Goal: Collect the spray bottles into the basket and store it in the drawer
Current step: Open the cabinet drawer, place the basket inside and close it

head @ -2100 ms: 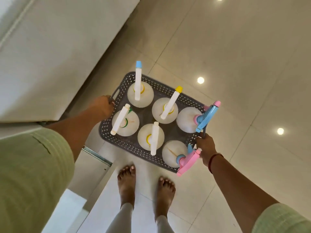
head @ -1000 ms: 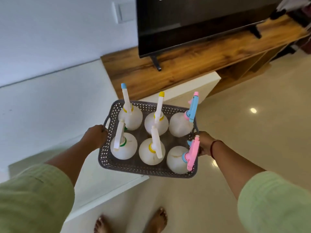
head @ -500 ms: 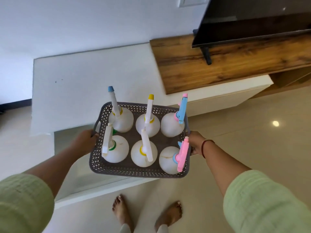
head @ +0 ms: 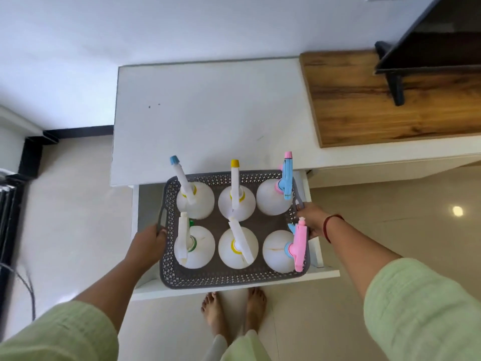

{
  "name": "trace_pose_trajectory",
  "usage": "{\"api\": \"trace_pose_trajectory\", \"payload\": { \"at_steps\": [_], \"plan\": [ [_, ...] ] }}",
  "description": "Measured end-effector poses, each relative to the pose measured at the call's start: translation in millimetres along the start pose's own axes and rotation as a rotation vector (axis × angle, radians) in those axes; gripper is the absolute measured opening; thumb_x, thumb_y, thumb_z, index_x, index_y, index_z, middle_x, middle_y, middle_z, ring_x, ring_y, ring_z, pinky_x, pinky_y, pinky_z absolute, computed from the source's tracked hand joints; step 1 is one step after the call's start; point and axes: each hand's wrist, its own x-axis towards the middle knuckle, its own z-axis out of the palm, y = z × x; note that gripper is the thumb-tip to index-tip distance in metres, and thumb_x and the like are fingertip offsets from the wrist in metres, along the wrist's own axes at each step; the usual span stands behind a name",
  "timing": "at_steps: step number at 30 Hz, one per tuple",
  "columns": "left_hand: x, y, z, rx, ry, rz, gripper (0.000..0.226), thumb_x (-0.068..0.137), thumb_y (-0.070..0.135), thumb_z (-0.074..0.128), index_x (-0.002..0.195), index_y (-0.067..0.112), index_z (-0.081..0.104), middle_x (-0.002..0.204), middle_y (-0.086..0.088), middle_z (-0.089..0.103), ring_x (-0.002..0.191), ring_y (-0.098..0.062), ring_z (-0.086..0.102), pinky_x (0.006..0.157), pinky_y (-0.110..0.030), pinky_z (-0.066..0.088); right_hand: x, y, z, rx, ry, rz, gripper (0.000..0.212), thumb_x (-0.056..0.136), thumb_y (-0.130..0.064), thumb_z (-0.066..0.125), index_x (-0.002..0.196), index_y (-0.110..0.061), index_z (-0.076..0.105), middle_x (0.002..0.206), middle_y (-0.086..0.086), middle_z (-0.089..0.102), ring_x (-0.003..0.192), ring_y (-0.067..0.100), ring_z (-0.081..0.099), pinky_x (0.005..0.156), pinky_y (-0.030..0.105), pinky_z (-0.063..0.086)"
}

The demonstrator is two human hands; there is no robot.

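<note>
A grey perforated basket holds several white spray bottles standing upright in two rows, among them one with a blue and pink trigger and one with a pink trigger. My left hand grips the basket's left handle. My right hand grips its right side. The basket hangs over the open white drawer, which is pulled out from under the white cabinet top. Whether the basket touches the drawer's bottom I cannot tell.
A wooden shelf with a dark television on a stand lies to the right of the cabinet. A black speaker and cables sit on the floor at the left. My bare feet stand just before the drawer front.
I turned from facing the floor toward the cabinet and carried the basket to above the open drawer. Both hands kept their hold on the basket throughout.
</note>
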Motion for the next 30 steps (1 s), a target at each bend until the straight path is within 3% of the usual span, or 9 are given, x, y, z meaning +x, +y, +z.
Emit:
{"api": "trace_pose_trajectory", "payload": {
  "at_steps": [8,12,15,20,25,30],
  "plan": [
    [18.6,-21.6,18.7,-0.001,-0.023,-0.039,0.027,0.096,0.012,0.038,0.097,0.003,0.063,0.092,-0.018,0.067,0.079,-0.03,0.058,0.071,-0.033,0.044,26.9,-10.8,14.8,-0.122,-0.006,-0.014,0.029,0.097,-0.011,0.04,0.119,-0.002,0.057,0.119,0.026,0.061,0.11,0.041,0.059,0.097,0.052,0.049],
    [33.3,-29.3,26.0,0.024,-0.018,-0.046,0.027,0.096,0.013,0.039,0.101,0.001,0.063,0.095,-0.022,0.067,0.078,-0.029,0.055,0.071,-0.032,0.042,40.4,-4.9,25.8,-0.082,-0.019,0.015,0.024,0.096,-0.015,0.041,0.11,-0.005,0.059,0.116,0.025,0.062,0.107,0.042,0.061,0.09,0.056,0.053],
    [50.4,-36.9,42.3,0.028,-0.031,-0.058,0.027,0.097,0.014,0.04,0.105,0.0,0.062,0.098,-0.024,0.067,0.084,-0.035,0.06,0.075,-0.036,0.046,62.1,4.7,36.2,-0.063,-0.006,0.038,0.026,0.096,-0.012,0.041,0.114,-0.004,0.059,0.116,0.025,0.061,0.106,0.042,0.062,0.088,0.056,0.054],
    [71.6,-43.2,64.6,0.021,-0.035,-0.059,0.027,0.095,0.011,0.04,0.107,-0.001,0.061,0.1,-0.026,0.067,0.092,-0.04,0.061,0.08,-0.039,0.047,91.4,19.6,49.3,-0.032,0.038,0.032,0.017,0.094,-0.009,0.043,0.099,-0.009,0.059,0.113,0.027,0.062,0.104,0.043,0.062,0.085,0.052,0.056],
    [84.9,-52.7,86.6,-0.001,-0.035,-0.079,0.026,0.095,0.01,0.039,0.106,-0.001,0.06,0.101,-0.026,0.065,0.091,-0.04,0.06,0.076,-0.037,0.045,117.6,23.7,58.7,-0.085,0.053,0.015,0.025,0.095,-0.007,0.042,0.109,0.003,0.06,0.114,0.029,0.062,0.105,0.044,0.062,0.092,0.051,0.054],
    [98.5,-64.5,108.1,-0.018,-0.049,-0.132,0.029,0.094,0.01,0.038,0.111,-0.001,0.058,0.105,-0.027,0.064,0.095,-0.042,0.06,0.082,-0.042,0.049,144.3,23.9,72.7,-0.126,0.082,0.015,0.029,0.096,-0.004,0.039,0.116,0.005,0.057,0.112,0.027,0.061,0.107,0.044,0.061,0.092,0.05,0.053]
  ]
}}
